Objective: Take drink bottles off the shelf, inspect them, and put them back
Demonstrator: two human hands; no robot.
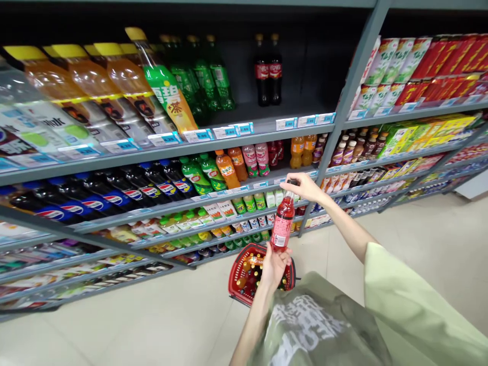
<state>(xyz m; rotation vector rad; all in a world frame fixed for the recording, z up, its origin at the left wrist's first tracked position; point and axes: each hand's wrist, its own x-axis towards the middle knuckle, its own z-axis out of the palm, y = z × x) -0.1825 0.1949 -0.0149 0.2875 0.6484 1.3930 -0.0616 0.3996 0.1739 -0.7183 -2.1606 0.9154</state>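
Note:
A bottle of red drink [282,223] with a pink label and a dark cap is between my two hands, tilted slightly. The fingers of my right hand [303,186] close round its cap and neck at the top. From below, my left hand [275,267] holds the bottle's base, with its fingers curled at the bottom. Beneath my left hand stands a red shopping basket [233,279] with several bottles in it, partly hidden by my hand and forearm.
Long drink shelves [267,127] run across the view, with price tags along their edges. Cola bottles [269,71] stand on the upper shelf. Pepsi bottles [114,190] fill a lower one. Cans and boxes [419,71] are at the right. Pale tiled floor [152,315] lies in front.

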